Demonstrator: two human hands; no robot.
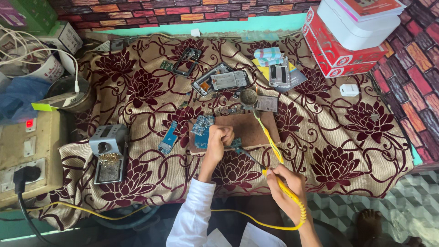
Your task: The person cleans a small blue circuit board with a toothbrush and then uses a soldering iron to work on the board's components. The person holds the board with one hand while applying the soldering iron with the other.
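Two hands worked at a cloth-covered bench (343, 151).
Left hand (220, 136) clamped a circuit board (201, 130); right hand (284, 182) gripped a yellow soldering iron (270, 142); red boxes (336, 57) sat stacked top right.

Setting: a small electronics repair bench, of the kind used for mobile phone servicing. Evidence: opened phone bodies (220, 81) and bare blue circuit boards (201, 125) lie at centre on a floral cloth (347, 137) covering the table. A wooden work board (249, 130) sits near centre. A soldering iron stand (109, 153) with brass cleaning wool stands at left. A switch-and-socket panel (28, 158) occupies the near left edge. Stacked red and white product boxes (340, 43) stand far right against brick-pattern wall covering (414, 50).
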